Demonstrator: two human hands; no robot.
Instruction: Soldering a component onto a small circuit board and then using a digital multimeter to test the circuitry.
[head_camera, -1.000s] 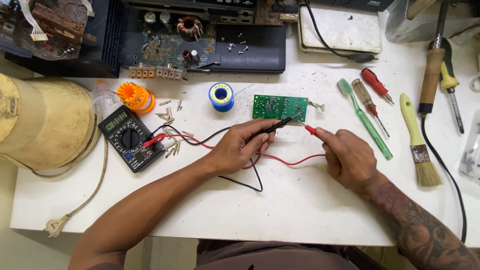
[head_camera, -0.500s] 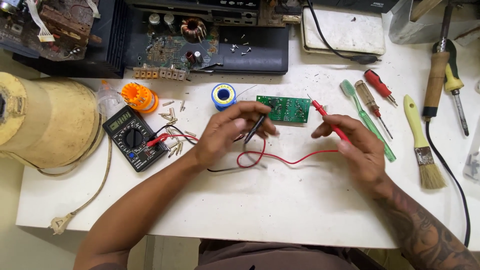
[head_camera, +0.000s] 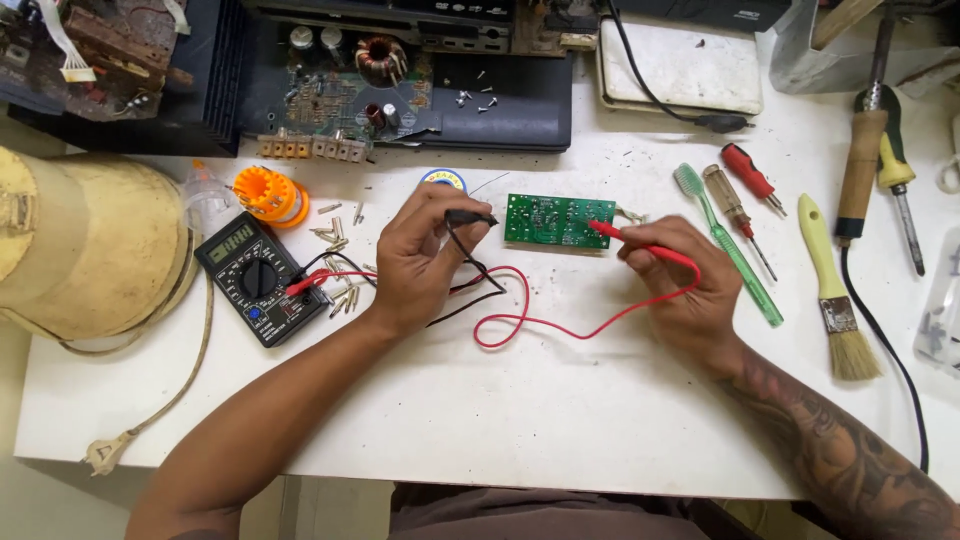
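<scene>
A small green circuit board (head_camera: 558, 221) lies flat on the white table (head_camera: 500, 420). My left hand (head_camera: 425, 262) pinches a black test probe (head_camera: 470, 217) whose tip sits at the board's left edge. My right hand (head_camera: 680, 285) holds a red test probe (head_camera: 625, 236) with its tip on the board's right part. Red and black leads (head_camera: 500, 320) loop back across the table to a black multimeter (head_camera: 255, 278) on the left.
A cream cylinder (head_camera: 90, 245) with a cord stands far left. An orange bit holder (head_camera: 268, 195), loose screws and a solder spool (head_camera: 443, 181) lie near the meter. Open electronics chassis (head_camera: 400, 85) fills the back. Toothbrush (head_camera: 728, 245), screwdrivers, soldering iron (head_camera: 860, 170) and paintbrush (head_camera: 830, 290) lie right.
Both hands moved up the table from the front of the board to its two ends. The probes now touch the board, and the leads trail in a looser loop.
</scene>
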